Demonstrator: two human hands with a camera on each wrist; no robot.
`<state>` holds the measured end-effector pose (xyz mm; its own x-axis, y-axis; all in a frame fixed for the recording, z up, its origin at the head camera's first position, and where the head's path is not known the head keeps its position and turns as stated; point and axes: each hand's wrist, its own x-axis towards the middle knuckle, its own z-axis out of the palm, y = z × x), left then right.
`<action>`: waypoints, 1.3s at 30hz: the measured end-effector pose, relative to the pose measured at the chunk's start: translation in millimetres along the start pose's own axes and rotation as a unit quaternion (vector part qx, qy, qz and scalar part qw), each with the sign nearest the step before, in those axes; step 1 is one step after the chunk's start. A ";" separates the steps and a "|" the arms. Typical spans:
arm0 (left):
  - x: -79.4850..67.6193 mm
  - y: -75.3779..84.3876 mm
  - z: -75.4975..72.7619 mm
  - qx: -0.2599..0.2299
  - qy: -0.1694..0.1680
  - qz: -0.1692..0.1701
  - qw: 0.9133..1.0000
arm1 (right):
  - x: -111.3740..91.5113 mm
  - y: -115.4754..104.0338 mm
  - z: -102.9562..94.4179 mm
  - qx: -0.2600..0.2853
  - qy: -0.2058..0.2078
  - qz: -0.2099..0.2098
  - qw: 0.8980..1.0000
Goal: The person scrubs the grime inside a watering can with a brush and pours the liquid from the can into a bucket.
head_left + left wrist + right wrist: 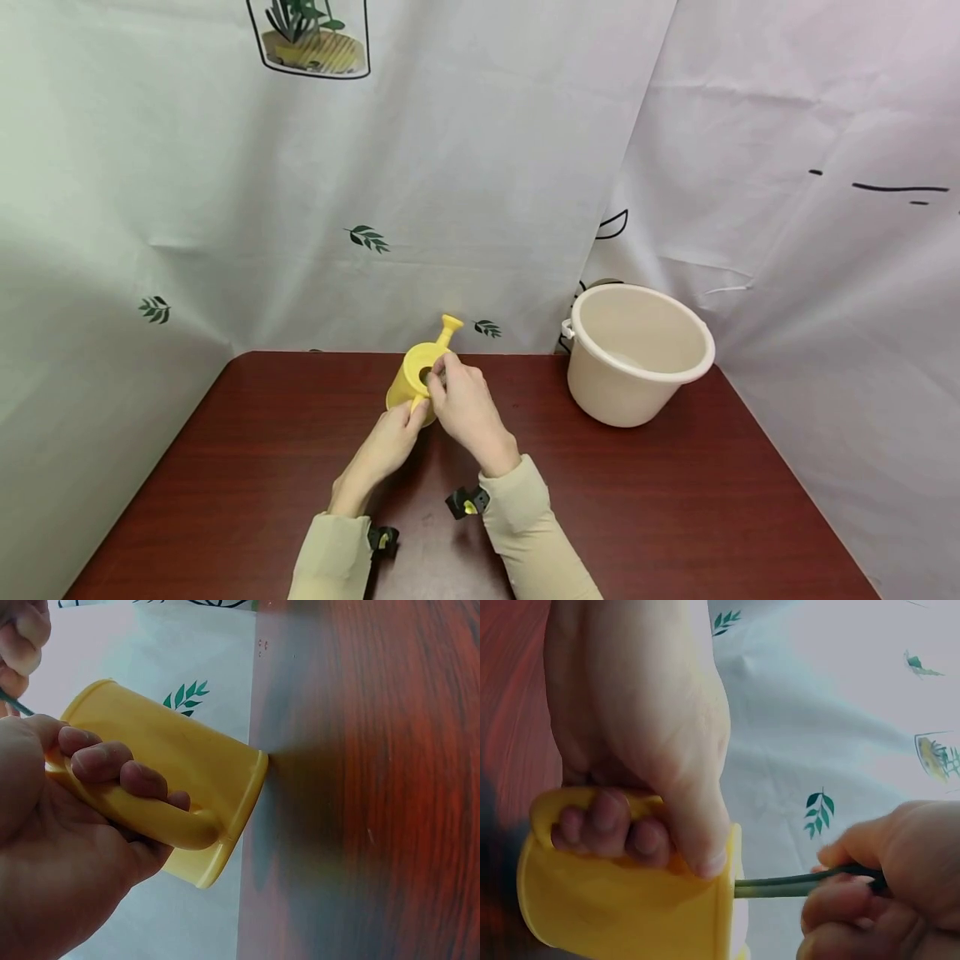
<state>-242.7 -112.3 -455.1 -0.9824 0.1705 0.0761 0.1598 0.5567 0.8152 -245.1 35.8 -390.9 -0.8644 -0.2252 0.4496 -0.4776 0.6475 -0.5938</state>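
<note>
A yellow watering can with a short spout is at the far middle of the table. My left hand grips its handle, fingers curled round it and thumb along it in the right wrist view. The can leans, its base edge right at the tabletop in the left wrist view. Just above the can's top opening, my right hand pinches a thin, dark and light green stem-like piece. This piece runs from the fingers into the can, where its other end is hidden.
A cream bucket stands at the table's back right, right of the can. Behind the dark red wooden table hangs a white cloth printed with leaves, close behind the spout. Black wrist straps sit at both cuffs.
</note>
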 end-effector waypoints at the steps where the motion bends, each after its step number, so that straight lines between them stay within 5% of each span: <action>1: 0.2 0.0 0.0 0.001 0.000 0.000 1.000 | -0.2 0.0 0.0 0.011 -0.014 0.009 1.000; 6: 0.8 -0.6 0.4 0.003 -0.002 -0.006 1.000 | -0.3 1.2 -0.3 0.035 -0.064 0.048 0.996; 15: 0.8 -0.9 -0.7 -0.003 -0.004 -0.012 1.000 | 2.1 12.5 6.7 0.029 -0.049 0.035 0.998; 31: -2.3 0.7 -0.8 -0.007 0.001 -0.005 1.000 | 5.1 14.7 -2.6 0.064 0.059 -0.052 0.995; 39: -1.2 0.0 0.2 -0.001 -0.001 -0.002 1.000 | 4.8 20.2 -7.6 0.044 -0.009 -0.116 0.992</action>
<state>-241.5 -112.3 -455.3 -0.9828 0.1699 0.0718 0.1557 0.5554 0.8169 -257.7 53.4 -395.7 -0.7316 -0.3746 0.5696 -0.6756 0.5099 -0.5325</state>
